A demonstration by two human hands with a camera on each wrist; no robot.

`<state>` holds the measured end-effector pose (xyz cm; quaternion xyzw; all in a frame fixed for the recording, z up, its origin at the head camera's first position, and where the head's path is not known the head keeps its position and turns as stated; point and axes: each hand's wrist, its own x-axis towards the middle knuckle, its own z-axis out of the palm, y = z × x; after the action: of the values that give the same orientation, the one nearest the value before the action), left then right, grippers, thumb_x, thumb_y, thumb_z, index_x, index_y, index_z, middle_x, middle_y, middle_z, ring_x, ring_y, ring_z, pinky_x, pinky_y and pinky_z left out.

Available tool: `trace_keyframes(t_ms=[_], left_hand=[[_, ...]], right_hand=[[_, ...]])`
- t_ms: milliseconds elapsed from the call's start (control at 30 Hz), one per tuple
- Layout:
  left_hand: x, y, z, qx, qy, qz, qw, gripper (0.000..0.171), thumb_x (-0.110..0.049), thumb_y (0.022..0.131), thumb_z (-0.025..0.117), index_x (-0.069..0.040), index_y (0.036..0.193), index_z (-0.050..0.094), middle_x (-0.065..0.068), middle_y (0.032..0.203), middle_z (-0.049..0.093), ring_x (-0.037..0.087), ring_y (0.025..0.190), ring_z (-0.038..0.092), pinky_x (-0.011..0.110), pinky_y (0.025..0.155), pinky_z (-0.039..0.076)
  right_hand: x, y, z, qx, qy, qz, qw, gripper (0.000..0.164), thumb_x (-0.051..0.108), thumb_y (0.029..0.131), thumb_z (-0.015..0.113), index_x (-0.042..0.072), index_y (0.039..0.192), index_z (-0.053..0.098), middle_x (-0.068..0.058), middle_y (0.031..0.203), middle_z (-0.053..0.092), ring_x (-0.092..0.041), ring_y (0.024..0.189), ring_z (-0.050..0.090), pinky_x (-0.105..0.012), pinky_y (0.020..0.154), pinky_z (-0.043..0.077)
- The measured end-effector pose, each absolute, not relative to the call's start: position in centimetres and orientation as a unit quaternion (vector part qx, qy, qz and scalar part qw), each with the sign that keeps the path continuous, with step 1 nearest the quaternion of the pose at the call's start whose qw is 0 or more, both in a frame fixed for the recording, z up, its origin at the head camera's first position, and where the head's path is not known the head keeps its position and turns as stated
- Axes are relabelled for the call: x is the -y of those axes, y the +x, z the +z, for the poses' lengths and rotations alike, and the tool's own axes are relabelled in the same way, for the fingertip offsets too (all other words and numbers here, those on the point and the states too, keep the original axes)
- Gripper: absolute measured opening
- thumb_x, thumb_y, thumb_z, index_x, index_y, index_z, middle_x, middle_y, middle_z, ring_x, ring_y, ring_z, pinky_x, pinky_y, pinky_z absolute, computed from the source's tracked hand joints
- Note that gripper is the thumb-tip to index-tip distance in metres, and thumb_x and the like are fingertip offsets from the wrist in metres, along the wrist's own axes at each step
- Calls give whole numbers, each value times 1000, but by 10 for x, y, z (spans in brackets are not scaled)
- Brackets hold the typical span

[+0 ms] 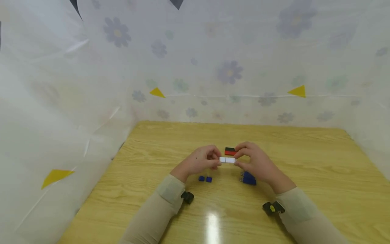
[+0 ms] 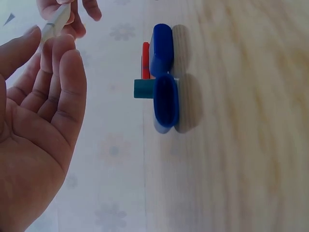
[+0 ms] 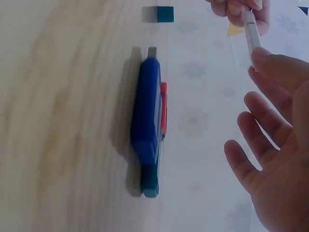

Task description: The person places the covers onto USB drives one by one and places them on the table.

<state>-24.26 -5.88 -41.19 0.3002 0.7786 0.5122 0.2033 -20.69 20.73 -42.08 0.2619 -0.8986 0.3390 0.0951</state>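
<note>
Both hands hold one white capped USB stick [image 1: 227, 160] level between them, raised over the table, with a seam across its body toward the left. My left hand [image 1: 204, 159] pinches its left end between thumb and fingers. The right end is pinched by my right hand [image 1: 256, 161], whose other fingers fan out loosely in the right wrist view. Below the right hand lie blue USB sticks [image 1: 250, 179] with bare metal plugs, partly covered by that hand. Two small blue caps [image 1: 209, 179] rest near the left hand; in the left wrist view one hollow cap [image 2: 166, 101] shows its opening.
Behind the white stick, a red stick [image 1: 230, 153] and a dark stick [image 1: 230, 149] lie side by side, the right hand overlapping their right ends. The wooden table [image 1: 170, 142] meets a flower-patterned sheet [image 1: 189, 67] at the back.
</note>
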Motion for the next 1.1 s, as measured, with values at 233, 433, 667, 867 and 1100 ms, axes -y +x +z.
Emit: trace_keyframes(t_ms=[233,433,667,867,1100], left_hand=[[65,-249,-412,-805,284,494,168,25,-18,101,63,-9,124,60,10,103,69,28,92,68,43,82,55],[74,-253,-413,-807,266,504,156,24,-27,102,64,-15,122,60,19,106,68,28,92,66,50,83,53],[81,-254,-411,-807,267,504,156,24,-29,102,63,-15,121,61,21,107,67,35,96,66,53,85,52],[83,-255,-412,-806,268,502,160,34,-29,102,63,-6,126,59,22,107,67,35,95,66,54,85,52],[84,-255,-414,-807,272,497,166,38,-28,102,63,-1,128,58,21,106,67,31,94,65,52,84,52]], right_hand=[[-223,-219,-421,914,199,349,63,10,21,92,78,15,100,75,-7,131,58,-36,122,53,-58,95,46],[-234,-232,-424,922,165,349,14,14,25,94,75,13,102,76,-14,133,57,-40,123,52,-60,98,45],[-229,-248,-433,930,166,328,-19,10,23,90,77,15,95,76,-14,127,59,-39,120,54,-58,101,42],[-223,-255,-433,935,170,306,-57,4,19,92,74,15,91,73,-13,123,59,-35,112,57,-55,94,47],[-217,-256,-433,943,165,280,-73,5,20,92,74,15,91,72,-12,123,60,-31,108,58,-52,92,48]])
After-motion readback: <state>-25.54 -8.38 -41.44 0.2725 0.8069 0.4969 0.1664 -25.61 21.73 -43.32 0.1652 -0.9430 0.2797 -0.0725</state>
